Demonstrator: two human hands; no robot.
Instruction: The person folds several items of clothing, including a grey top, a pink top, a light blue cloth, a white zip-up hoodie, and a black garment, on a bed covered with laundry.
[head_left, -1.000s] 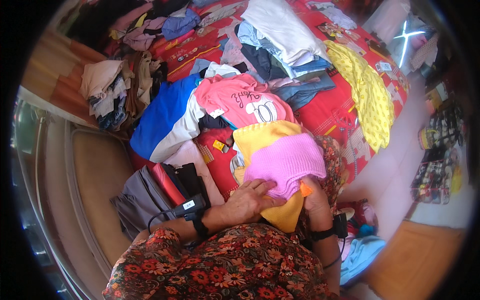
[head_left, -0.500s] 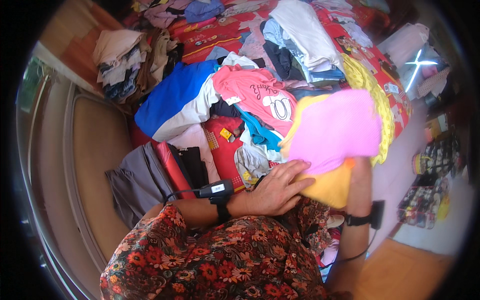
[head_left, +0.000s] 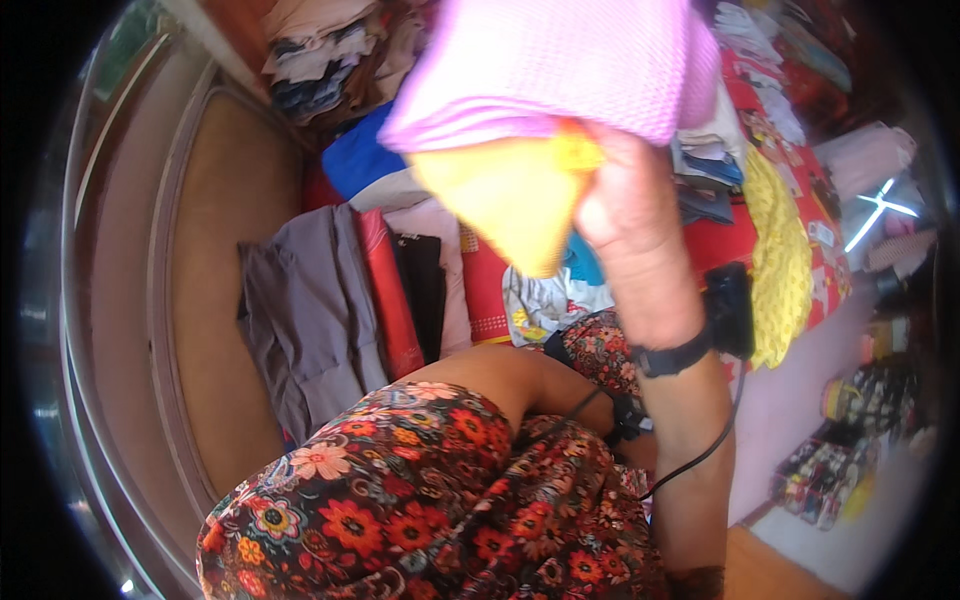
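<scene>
The pink-and-yellow knit (head_left: 560, 75) has risen to top centre, clear of your left hand (head_left: 641, 452). Your right hand (head_left: 628, 195), nearer, is clamped on its lower-right edge; your left's largely hidden, grip unclear. Cropping hides the knit's long axis.

Pink-and-yellow knit (head_left: 560, 80): raised nearer the camera | left fingers: off it, hidden behind right forearm (head_left: 690, 440)

Lt: bright ctr, dim L edge | pink-and-yellow textured knit cloth (head_left: 560, 80) overexp. + motion blur | white X-shaped glare (head_left: 880, 213) far R | fisheye bend, blk vignette @ rim
</scene>
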